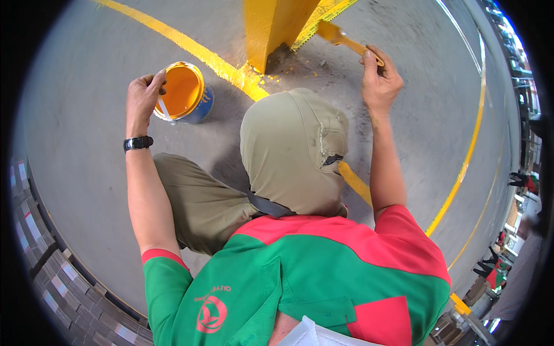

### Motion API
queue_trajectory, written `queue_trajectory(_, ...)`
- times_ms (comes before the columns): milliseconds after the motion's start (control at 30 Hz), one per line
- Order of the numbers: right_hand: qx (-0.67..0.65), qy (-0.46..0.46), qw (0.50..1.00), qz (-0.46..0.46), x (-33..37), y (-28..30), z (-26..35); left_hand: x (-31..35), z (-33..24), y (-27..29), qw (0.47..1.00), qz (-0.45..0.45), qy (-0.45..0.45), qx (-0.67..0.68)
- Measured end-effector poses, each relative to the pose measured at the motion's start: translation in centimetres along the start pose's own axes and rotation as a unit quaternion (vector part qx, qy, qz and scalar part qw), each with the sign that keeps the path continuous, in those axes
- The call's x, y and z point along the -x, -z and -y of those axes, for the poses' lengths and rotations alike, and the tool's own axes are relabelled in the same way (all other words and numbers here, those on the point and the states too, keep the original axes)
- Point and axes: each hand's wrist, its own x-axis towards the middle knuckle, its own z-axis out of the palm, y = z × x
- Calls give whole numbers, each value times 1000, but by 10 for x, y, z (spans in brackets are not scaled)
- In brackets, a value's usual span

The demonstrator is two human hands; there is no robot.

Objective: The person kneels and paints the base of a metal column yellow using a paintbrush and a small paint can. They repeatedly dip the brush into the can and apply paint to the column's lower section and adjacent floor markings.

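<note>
1. Here's the brush (340,39), out at upper right, its head toward the yellow column (273,26) and appearing just beside it.
2. Right grip (382,82) is pinching the brush's handle (363,49), thumb against fingers, near the back end.
3. Light thing, I'd judge: stiff handle, soft bristles (326,32), those blurred here. Yellow coats the head, so wet paint could make it slippery; the handle's rear half looks the better hold.
4. Over to the left, the bucket (202,106), open-topped, seemingly on the floor (109,63).
5. Left grip (145,92) is curled closed at its left rim; whether it has the rim or the pale bail (164,108), I can't tell.
6. Orange-yellow paint (183,92) inside, depth unclear; likely heavier than the brush, sloshy if tipped. Clean rim or bail suits best.
</note>
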Motion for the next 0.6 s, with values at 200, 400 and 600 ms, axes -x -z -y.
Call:
queue_trajectory(200,-50,-105,982,147,-7,-13,18,12,-19,-15,998,36,-4,41)
queue_trajectory(400,-5,-91,980,178,-1,-33,-17,22,-31,-40,995,82,-19,48)
queue_trajectory(600,55,-134,984,104,-6,-124,-58,29,-47,-55,994,105,-33,8)
